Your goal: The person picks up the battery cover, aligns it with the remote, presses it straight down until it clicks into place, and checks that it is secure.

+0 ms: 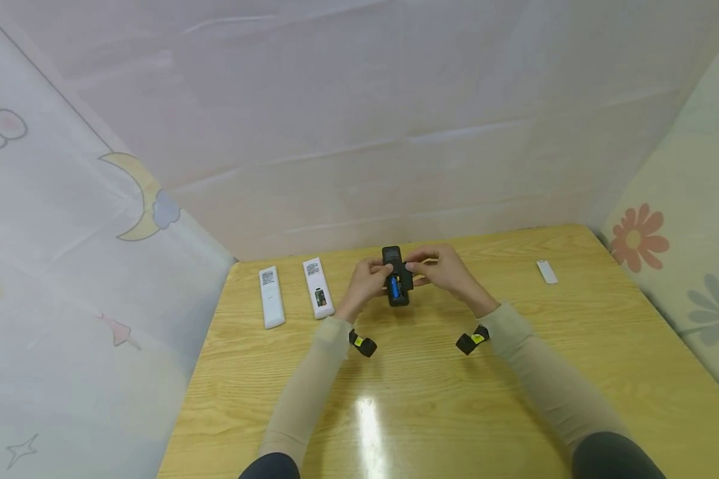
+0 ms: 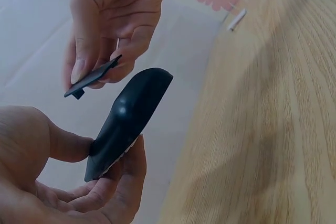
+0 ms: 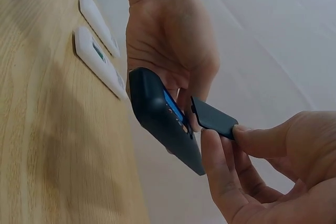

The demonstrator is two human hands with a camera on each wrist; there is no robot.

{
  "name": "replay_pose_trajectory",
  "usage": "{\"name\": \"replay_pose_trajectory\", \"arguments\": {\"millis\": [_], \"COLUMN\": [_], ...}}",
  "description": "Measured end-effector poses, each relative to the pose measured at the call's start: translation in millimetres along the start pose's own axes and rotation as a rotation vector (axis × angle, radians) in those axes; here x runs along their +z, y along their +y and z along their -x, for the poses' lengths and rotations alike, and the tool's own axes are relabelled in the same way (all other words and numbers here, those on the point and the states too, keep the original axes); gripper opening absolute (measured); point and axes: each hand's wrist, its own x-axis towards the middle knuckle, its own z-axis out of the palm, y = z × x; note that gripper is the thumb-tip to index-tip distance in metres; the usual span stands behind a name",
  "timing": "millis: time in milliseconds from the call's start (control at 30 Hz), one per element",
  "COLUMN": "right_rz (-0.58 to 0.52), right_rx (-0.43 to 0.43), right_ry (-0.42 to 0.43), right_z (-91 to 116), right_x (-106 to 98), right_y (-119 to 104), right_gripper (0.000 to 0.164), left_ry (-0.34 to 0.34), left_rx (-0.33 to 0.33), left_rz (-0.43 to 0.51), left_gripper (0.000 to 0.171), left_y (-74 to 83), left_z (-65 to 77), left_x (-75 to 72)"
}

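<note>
My left hand (image 1: 368, 283) grips a black remote control (image 1: 392, 255) between thumb and fingers, its back facing up in the head view. The battery compartment is uncovered, and a blue battery (image 1: 395, 287) shows inside it. Between thumb and fingers of my right hand (image 1: 446, 269) is a black battery cover (image 3: 214, 120), just right of the compartment. In the left wrist view a gap shows between the cover (image 2: 94, 77) and the remote (image 2: 128, 114). Both are held above the wooden table (image 1: 431, 399).
On the left lie two white remotes, one closed (image 1: 272, 299) and one with its battery compartment open (image 1: 314, 276). A small white battery cover (image 1: 547, 271) lies at the far right. Patterned cloth walls (image 1: 359, 166) stand along the table's back and sides.
</note>
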Motion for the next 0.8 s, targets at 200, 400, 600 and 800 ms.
{"name": "replay_pose_trajectory", "arguments": {"millis": [200,400,600,800], "right_rz": [-0.013,0.006,0.030,0.030], "right_rx": [-0.005,-0.003,0.004,0.001], "right_ry": [-0.012,-0.012,-0.002,0.000], "right_z": [-1,-2,-1,1], "right_x": [3,5,6,6], "right_y": [1,0,0,2], "right_gripper": [0.026,0.024,0.025,0.026], "left_ry": [0.001,-0.005,-0.004,-0.002], "left_rx": [0.008,0.020,0.023,0.019], "left_rz": [-0.002,-0.017,-0.016,0.002], "left_gripper": [0.047,0.045,0.043,0.047], "left_y": [1.2,3.3,5.8,7.9], "left_z": [0.2,0.6,2.4,2.8], "left_x": [4.5,8.4,11.7,14.1]}}
